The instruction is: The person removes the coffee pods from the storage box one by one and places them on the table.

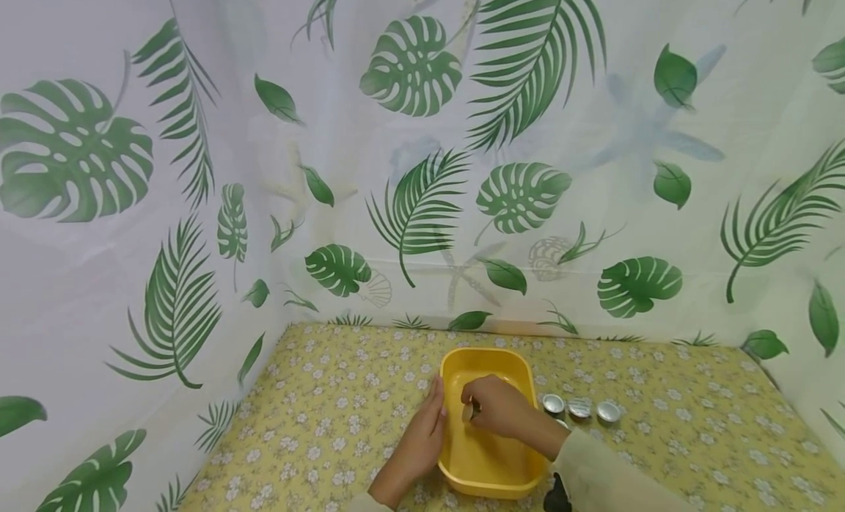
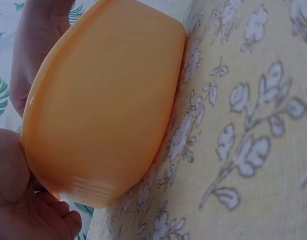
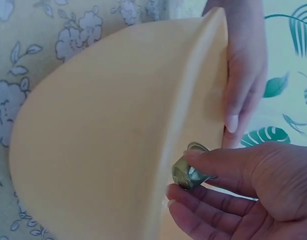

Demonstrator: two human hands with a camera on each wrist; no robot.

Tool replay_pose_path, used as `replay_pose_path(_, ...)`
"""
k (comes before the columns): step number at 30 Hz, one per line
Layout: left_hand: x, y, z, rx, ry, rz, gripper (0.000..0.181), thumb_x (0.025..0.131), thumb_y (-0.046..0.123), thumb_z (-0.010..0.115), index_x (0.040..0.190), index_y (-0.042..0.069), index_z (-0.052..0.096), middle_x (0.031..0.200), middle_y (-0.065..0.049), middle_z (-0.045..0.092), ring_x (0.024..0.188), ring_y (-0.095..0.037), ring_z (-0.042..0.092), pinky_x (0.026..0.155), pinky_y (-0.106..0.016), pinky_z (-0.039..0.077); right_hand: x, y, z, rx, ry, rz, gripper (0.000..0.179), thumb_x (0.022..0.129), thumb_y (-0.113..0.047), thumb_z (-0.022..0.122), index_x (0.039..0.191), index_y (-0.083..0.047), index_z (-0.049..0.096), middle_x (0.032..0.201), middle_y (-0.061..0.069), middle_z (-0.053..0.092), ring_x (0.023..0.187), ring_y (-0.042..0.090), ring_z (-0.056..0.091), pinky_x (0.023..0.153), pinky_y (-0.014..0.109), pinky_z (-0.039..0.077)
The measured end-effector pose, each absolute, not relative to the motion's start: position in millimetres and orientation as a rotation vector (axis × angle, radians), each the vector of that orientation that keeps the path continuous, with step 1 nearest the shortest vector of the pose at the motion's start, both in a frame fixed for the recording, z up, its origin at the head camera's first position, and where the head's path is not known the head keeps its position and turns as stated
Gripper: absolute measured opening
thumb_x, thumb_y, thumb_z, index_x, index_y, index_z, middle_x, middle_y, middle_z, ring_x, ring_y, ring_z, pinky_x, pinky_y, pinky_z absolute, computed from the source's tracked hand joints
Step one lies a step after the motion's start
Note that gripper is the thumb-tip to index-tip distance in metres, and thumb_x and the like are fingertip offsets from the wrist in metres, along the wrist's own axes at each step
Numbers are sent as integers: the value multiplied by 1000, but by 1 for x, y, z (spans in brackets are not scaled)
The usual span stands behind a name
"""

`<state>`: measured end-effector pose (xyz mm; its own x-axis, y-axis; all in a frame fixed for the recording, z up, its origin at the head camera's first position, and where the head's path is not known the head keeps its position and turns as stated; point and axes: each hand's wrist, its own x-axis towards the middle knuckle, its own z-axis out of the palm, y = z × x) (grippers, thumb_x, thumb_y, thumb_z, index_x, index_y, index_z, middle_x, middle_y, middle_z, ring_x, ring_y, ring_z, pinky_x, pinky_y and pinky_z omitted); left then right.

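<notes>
A yellow plastic basin (image 1: 485, 483) stands on the flowered cloth. My left hand (image 1: 422, 433) grips its left rim; in the left wrist view some of its fingers (image 2: 68, 222) are curled beside the basin's outer wall. Over the basin's inside, my right hand (image 1: 502, 408) pinches a small coffee capsule (image 1: 470, 411) between thumb and fingers. The right wrist view shows this capsule (image 3: 186, 172) as shiny greenish-gold metal with a flared rim, tilted in the grip. Much of the basin floor is hidden by the right hand and forearm.
Right of the basin, several silver-topped capsules (image 1: 579, 407) stand on the cloth (image 1: 343, 424), one partly hidden by the right arm. A white leaf-printed curtain (image 1: 422, 204) rises behind and at both sides. A black object (image 1: 557, 494) shows at the right wrist.
</notes>
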<state>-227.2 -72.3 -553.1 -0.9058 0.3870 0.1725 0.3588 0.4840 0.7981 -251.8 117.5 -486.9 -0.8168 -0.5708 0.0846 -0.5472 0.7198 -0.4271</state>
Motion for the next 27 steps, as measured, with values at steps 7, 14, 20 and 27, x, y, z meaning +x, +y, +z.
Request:
replay_pose_path(7,-227,-74,-558,690,2676,1436,55,114,24,24,160,-2,7,167,-16,3,154,-34,11,122,-55,16,-249,127,-480,-948,2805,-782,22,79,2,82,100,-1,74,89,3,72,76,14,63,69,33,57)
replay_pose_path(14,-227,-73,-557,683,2667,1455,57,114,28,24,160,-1,9,168,-12,3,154,-32,10,123,-55,15,-246,134,-476,-827,2804,-881,25,82,1,82,105,-3,74,95,2,72,82,15,64,74,37,59)
replay_pose_path(20,-227,-73,-556,683,2667,1454,57,114,28,24,160,-1,9,168,-14,4,154,-32,11,122,-55,15,-244,138,-471,-795,2794,-944,25,81,1,83,104,-4,74,96,1,72,78,12,63,69,31,59)
replay_pose_path(27,-228,-73,-556,690,2672,1448,56,114,25,25,160,-2,9,167,-18,5,154,-32,11,123,-55,15,-242,144,-467,-842,2787,-999,23,82,1,82,104,-3,74,96,2,72,77,11,64,67,26,57)
